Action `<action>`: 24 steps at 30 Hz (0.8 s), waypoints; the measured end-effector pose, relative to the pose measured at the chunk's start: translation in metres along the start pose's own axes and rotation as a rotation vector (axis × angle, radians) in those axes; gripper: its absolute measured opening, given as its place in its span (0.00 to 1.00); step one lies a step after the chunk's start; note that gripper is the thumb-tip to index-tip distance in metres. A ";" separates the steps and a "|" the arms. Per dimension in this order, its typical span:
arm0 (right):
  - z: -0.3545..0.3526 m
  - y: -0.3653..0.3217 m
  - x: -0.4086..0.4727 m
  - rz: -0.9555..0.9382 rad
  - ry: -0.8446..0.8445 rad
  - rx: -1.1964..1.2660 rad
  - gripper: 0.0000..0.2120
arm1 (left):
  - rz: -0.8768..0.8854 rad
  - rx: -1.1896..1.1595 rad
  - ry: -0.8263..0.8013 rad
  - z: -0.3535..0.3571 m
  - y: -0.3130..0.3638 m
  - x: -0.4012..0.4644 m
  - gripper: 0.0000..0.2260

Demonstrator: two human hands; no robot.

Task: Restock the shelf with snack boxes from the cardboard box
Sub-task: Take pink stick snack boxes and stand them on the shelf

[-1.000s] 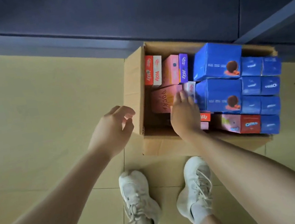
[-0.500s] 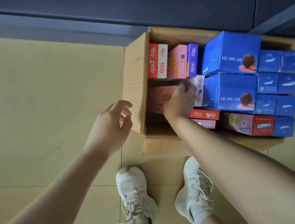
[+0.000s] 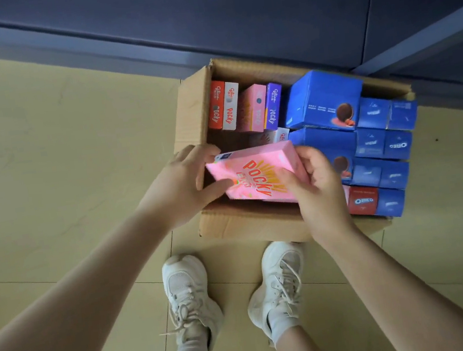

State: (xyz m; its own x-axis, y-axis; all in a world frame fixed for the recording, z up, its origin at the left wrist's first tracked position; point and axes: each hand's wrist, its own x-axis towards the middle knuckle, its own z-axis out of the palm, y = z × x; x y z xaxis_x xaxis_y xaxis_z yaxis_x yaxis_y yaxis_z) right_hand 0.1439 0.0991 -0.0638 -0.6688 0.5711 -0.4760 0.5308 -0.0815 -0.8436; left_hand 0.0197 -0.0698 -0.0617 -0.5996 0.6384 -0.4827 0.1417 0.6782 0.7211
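I have both hands on a pink Pocky box [image 3: 256, 173], held face up and tilted just above the near-left part of the open cardboard box [image 3: 249, 226]. My left hand [image 3: 180, 187] grips its left end — thumb across the printed face, the other fingers curled over the far edge. My right hand [image 3: 313, 181] pinches the right end, thumb on the front, fingers wrapped behind the side so their tips are partly hidden.

The cardboard box sits on the tiled floor [image 3: 52, 158], against a dark blue wall panel [image 3: 231, 11]. Along its far-left side a row of Pocky boxes stands on edge: a red one [image 3: 216, 104], a white one [image 3: 229, 105], a pink one [image 3: 253, 106] and a purple one [image 3: 272, 105], touching side by side. Another white-ended box [image 3: 279, 134] shows just behind the one I hold. The right part is packed with blue Oreo boxes [image 3: 323, 100], stacked higher than the rim, and a red Oreo box [image 3: 363, 200] lies at the near right edge beside them.

My white sneakers [image 3: 187, 294] stand on the floor just in front of the carton — one to each side of a tile seam.
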 end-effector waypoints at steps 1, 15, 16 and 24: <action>-0.008 -0.006 -0.001 0.000 -0.054 0.055 0.11 | 0.037 0.038 -0.021 0.001 0.007 0.002 0.26; 0.000 0.023 0.010 -0.135 -0.210 -0.868 0.11 | -0.188 0.139 0.074 -0.004 -0.010 -0.011 0.14; 0.000 0.030 0.009 -0.171 -0.242 -0.989 0.11 | -0.194 0.129 0.085 -0.003 -0.014 -0.013 0.14; 0.004 0.048 0.028 -0.391 -0.496 -1.528 0.15 | -0.215 0.062 0.123 0.013 -0.032 -0.013 0.14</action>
State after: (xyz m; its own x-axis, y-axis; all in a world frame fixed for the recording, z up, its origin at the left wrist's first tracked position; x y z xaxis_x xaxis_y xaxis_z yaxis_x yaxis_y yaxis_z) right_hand 0.1492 0.1080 -0.1188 -0.8076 0.0383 -0.5885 0.0890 0.9944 -0.0574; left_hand 0.0333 -0.0949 -0.0850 -0.7116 0.4305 -0.5552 0.0464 0.8173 0.5743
